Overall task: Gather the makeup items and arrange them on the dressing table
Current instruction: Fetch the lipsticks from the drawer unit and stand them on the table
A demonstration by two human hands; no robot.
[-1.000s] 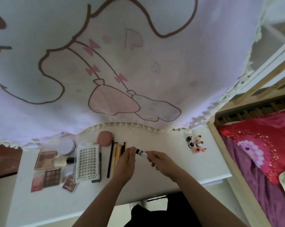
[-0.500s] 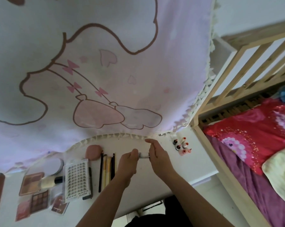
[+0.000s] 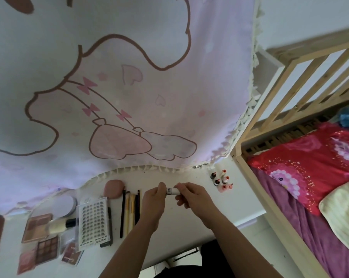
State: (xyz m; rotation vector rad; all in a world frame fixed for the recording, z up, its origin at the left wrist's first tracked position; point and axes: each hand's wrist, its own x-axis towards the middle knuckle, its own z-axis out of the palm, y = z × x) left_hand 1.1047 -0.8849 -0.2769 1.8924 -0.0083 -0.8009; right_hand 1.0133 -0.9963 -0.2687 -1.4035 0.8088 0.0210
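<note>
A small white tube with dark print is held level above the white dressing table. My left hand grips its left end and my right hand pinches its right end. Left of my hands lie several brushes and pencils in a row, a pink sponge, a white lash tray, a foundation bottle, a round compact and several eyeshadow palettes. A cluster of small nail polish bottles stands at the table's far right.
A pink-and-white cartoon curtain with a fringe hangs over the back of the table. A wooden bed frame with red and purple bedding borders the table on the right. A bare stretch of tabletop lies between my hands and the bottles.
Both hands came together on the tube, which now lies level between them. The view swung right, showing more of the bed.
</note>
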